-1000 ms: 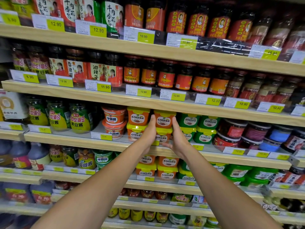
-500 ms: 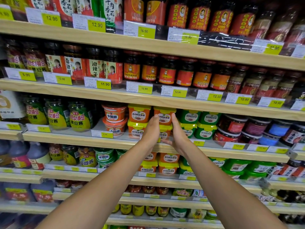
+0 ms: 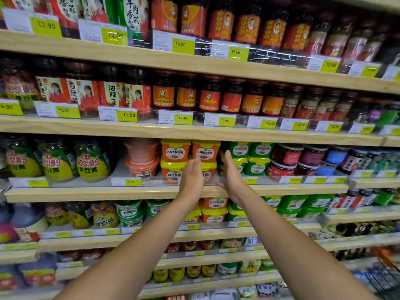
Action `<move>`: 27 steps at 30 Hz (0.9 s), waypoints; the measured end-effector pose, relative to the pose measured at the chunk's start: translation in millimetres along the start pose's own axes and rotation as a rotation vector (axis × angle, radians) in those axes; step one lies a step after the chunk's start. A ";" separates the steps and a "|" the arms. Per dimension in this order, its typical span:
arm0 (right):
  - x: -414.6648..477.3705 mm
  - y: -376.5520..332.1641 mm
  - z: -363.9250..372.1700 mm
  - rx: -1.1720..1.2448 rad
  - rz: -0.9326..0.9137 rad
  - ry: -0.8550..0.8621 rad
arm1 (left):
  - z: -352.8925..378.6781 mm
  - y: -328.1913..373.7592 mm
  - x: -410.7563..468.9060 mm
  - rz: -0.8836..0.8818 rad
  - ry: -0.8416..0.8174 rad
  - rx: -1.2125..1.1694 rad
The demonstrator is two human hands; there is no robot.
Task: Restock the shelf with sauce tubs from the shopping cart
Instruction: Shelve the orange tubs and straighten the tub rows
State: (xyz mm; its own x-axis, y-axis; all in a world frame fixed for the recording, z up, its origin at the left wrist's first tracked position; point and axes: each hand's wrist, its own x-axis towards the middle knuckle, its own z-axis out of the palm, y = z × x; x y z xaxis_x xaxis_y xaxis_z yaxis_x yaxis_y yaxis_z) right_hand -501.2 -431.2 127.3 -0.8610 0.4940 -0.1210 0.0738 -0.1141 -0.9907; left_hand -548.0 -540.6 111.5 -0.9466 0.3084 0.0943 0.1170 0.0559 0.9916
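Orange sauce tubs with yellow lids stand stacked in twos on the middle shelf (image 3: 108, 191). My left hand (image 3: 191, 178) and my right hand (image 3: 230, 176) are held flat with palms facing each other, either side of the right-hand stack. The lower tub (image 3: 208, 172) shows between them, and the upper tub (image 3: 205, 151) sits just above my fingertips. The fingers are straight and not curled around anything. A second orange stack (image 3: 175, 151) stands just left of my left hand.
Green tubs (image 3: 257, 150) stand right of my right hand, round red tubs (image 3: 140, 163) to the left. Jars fill the shelves above; more tubs sit on the shelf below (image 3: 213, 215). Part of a shopping cart (image 3: 385, 276) shows at the lower right.
My two hands have spread slightly apart beside the lower orange tub. The view has shifted a little; the shelf goods have not moved.
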 end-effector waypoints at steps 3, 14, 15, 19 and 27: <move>-0.2 5.6 -16.3 0.004 -0.012 0.085 | 7.7 -3.7 -4.2 -0.002 -0.069 0.018; 27.5 0.9 -89.5 0.127 -0.024 0.216 | 82.7 8.8 0.8 -0.099 -0.192 -0.003; 32.3 -0.5 -97.0 0.129 -0.026 0.210 | 92.2 8.7 3.7 -0.109 -0.176 -0.012; 42.4 -0.7 -106.6 0.146 0.000 0.153 | 103.9 7.1 13.3 -0.146 -0.125 -0.023; 56.3 -3.7 -113.0 0.047 -0.009 0.015 | 120.0 2.0 34.6 -0.220 -0.051 -0.108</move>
State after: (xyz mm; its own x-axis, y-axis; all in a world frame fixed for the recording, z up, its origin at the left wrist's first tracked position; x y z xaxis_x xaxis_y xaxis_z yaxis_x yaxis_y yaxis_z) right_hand -493.0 -305.5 117.2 -0.8539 0.5080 -0.1132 0.0417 -0.1499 -0.9878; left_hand -544.4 -415.8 106.0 -0.9290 0.3479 -0.1263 -0.1253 0.0256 0.9918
